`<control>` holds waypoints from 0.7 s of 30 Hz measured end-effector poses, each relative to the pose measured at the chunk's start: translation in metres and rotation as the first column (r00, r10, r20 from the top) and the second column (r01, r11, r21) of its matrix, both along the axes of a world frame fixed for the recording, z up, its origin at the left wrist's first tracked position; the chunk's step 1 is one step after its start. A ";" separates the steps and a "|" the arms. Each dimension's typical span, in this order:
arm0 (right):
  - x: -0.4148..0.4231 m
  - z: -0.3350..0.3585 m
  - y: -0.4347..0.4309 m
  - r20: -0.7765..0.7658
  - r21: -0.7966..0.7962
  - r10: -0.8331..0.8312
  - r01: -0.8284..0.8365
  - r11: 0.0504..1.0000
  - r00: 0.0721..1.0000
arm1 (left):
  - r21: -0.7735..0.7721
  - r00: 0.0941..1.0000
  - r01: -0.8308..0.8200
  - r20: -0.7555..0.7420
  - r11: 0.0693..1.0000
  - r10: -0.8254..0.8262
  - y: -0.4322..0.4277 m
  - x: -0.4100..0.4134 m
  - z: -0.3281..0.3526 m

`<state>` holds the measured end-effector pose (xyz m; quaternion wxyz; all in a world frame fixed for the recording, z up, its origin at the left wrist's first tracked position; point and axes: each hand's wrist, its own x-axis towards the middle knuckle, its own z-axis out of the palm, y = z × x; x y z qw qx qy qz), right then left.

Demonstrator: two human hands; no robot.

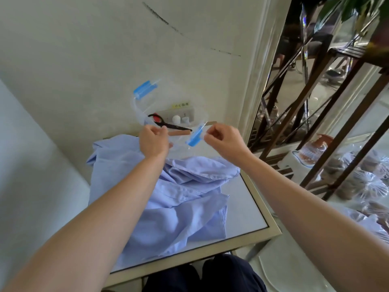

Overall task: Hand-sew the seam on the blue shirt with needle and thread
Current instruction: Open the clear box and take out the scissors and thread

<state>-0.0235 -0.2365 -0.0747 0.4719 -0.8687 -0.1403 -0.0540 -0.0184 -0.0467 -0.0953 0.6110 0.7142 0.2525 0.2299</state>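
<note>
Forearms (105,207) reach over blue shirt (179,199), crumpled on counter (248,203). Left hand (153,142) and right hand (224,142) both curled, pinching clear bag (181,148) mouth by blue zip strip (194,138); scissors (168,124) seemingly inside. Best: part mouth evenly, avoid spilling contents.

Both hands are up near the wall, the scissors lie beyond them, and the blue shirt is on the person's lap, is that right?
Not quite. The head view shows the blue shirt lying crumpled on the table, not on the lap. The rest holds: the left hand and right hand are up near the wall, and the scissors lie beyond them.
</note>
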 end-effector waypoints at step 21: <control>0.017 -0.031 0.021 -0.138 -0.472 -0.045 -0.026 0.881 0.989 | 0.369 0.906 0.409 -0.055 0.835 -0.420 -0.026 -0.029 0.006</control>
